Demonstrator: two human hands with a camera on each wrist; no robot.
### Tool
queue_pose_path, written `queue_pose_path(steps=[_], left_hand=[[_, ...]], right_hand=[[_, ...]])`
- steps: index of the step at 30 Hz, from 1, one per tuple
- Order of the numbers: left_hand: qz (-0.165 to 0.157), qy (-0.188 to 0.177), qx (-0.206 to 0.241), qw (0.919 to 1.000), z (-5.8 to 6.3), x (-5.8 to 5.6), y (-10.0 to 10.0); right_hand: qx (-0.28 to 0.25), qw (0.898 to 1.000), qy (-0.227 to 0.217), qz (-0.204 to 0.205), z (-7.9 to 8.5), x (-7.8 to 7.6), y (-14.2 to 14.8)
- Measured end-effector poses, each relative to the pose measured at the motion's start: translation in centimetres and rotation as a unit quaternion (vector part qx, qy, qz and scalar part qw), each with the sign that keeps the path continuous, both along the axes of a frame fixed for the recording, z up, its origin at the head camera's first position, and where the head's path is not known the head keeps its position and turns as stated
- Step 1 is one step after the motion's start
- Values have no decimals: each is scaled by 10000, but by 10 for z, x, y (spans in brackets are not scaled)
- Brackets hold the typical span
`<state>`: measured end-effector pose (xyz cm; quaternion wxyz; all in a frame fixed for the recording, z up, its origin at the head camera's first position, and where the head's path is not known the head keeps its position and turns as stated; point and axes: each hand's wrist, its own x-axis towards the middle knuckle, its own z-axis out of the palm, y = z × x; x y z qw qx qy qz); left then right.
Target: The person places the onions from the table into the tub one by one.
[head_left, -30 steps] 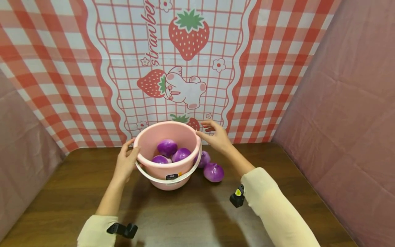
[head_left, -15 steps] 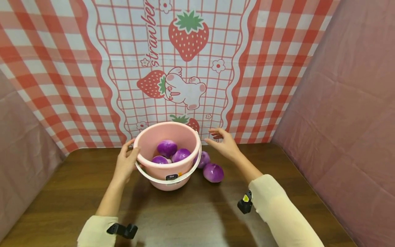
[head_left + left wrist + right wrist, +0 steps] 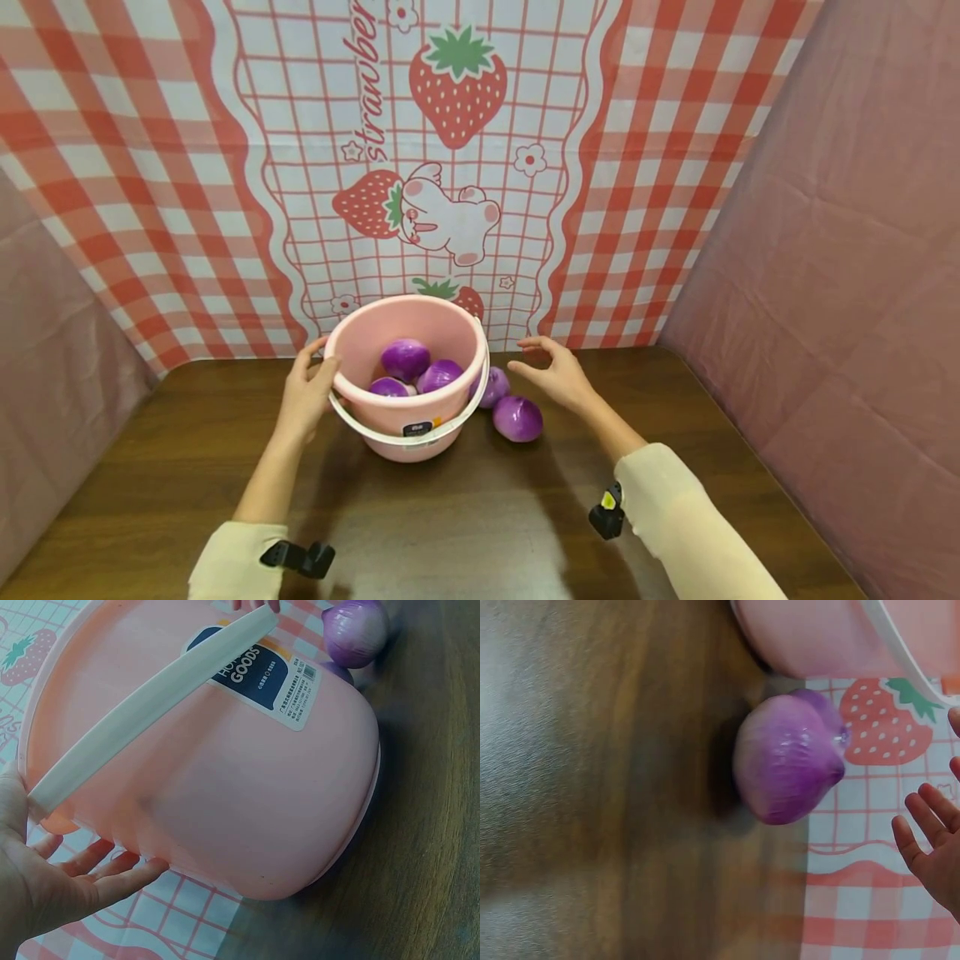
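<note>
A pink bucket [image 3: 405, 425] with a lowered white handle [image 3: 408, 440] stands on the table. Several purple onions lie about; inside it I see an onion [image 3: 406, 360] and two more beside that one. Outside, right of the bucket, are a near onion [image 3: 517, 418] and a farther onion [image 3: 495, 388], partly hidden. My left hand [image 3: 303, 396] holds the bucket's left rim, thumb over the edge and fingers along the outer wall [image 3: 142, 799]. Nothing is in my right hand [image 3: 562, 377], which hovers above and right of the loose onions with spread fingers [image 3: 930, 817].
A wooden table [image 3: 450, 533] carries everything. Close behind the bucket hangs a red-and-white strawberry cloth [image 3: 630, 167]. Pink cloths stand at both sides, one of them the right cloth [image 3: 840, 250]. The bucket has a paper label [image 3: 277, 686] on its front.
My right hand has left the bucket's right rim and moved right and down toward the near side. The left hand, the bucket and the onions have stayed in place.
</note>
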<state>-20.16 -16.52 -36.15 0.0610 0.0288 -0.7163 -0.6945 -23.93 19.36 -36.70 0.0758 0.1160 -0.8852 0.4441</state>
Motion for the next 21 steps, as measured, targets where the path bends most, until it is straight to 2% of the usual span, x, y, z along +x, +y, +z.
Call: queue_pose_path(steps=[21], left_hand=[[26, -24, 30, 10000, -1, 0, 0]], right_hand=[[-35, 9978, -602, 284, -43, 12, 9]])
